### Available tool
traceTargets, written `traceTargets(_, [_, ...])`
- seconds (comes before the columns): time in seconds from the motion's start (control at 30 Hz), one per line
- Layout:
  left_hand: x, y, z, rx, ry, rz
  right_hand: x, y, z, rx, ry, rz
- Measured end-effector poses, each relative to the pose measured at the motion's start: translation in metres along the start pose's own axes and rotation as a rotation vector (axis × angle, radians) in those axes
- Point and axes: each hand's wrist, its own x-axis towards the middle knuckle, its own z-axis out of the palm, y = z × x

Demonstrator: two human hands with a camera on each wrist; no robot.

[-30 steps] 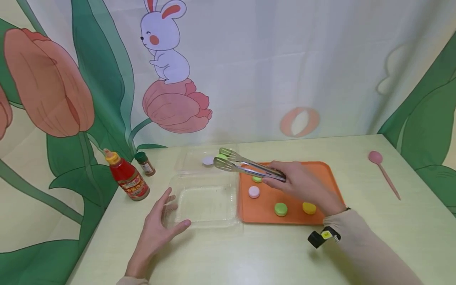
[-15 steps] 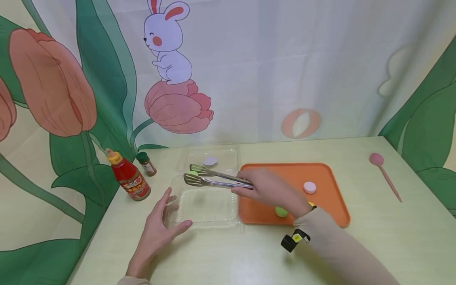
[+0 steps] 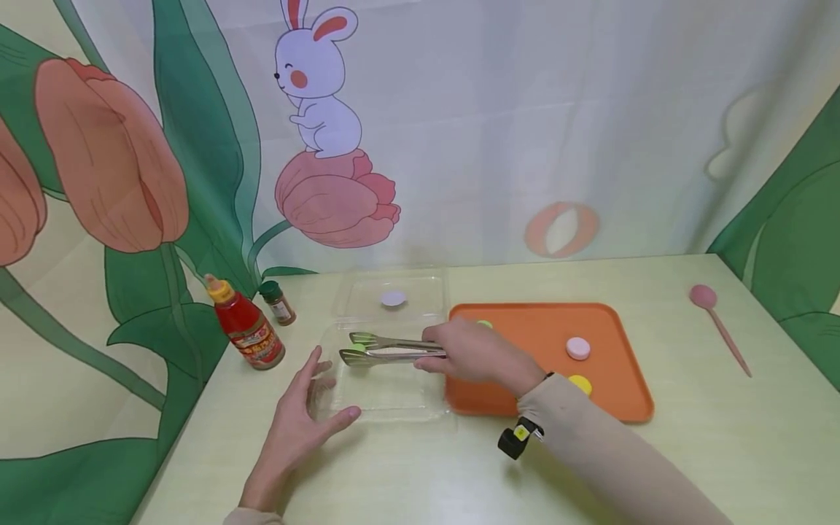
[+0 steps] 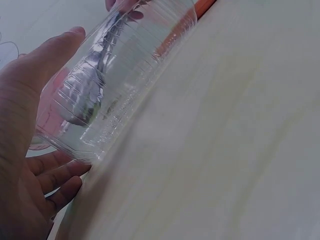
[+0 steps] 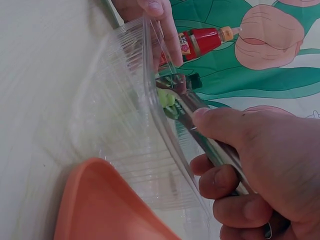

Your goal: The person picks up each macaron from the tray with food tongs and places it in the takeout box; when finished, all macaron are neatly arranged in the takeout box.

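Note:
My right hand (image 3: 475, 354) grips metal tongs (image 3: 400, 350) with slotted tips. Between the tips is a light green macaron (image 3: 358, 349), inside the back left of a clear plastic box (image 3: 394, 408). In the right wrist view the tongs (image 5: 212, 145) reach past the box's rim. My left hand (image 3: 295, 423) rests at the box's left side, fingers spread and thumb over the front rim. The left wrist view shows this thumb (image 4: 60, 47) and the fingers (image 4: 62, 177) touching the box's outside. The box's lid (image 3: 429, 288) lies folded back, with a pale lilac disc (image 3: 394, 298) on it.
Right of the box is an orange tray (image 3: 613, 321) with a pink macaron (image 3: 577, 348), a yellow one (image 3: 581, 384) and a partly hidden green one (image 3: 484, 324). A red sauce bottle (image 3: 252, 332) and a spice jar (image 3: 278, 305) stand left. A pink spoon (image 3: 722, 332) lies right.
My right hand has moved left and toward me, bringing the tongs and green macaron from over the lid down into the box. The left hand has stayed at the box.

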Motion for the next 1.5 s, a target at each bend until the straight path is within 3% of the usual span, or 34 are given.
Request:
traceTargets(0.37, [0.0,0.002,-0.001,0.037,-0.008,-0.019,0.009,-0.016,-0.001,-0.027,-0.058,0.052])
traceTargets(0.77, [0.0,0.003,-0.001,0.019,-0.012,-0.034,0.01,-0.018,-0.001,-0.066,-0.073,0.088])
traceTargets(1.03, [-0.001,0.004,-0.001,0.018,-0.018,-0.042,0.003,-0.015,-0.001,-0.068,-0.021,0.088])
traceTargets(1.5, [-0.001,0.002,-0.001,0.017,-0.007,-0.023,-0.024,-0.008,-0.014,0.066,0.116,0.119])
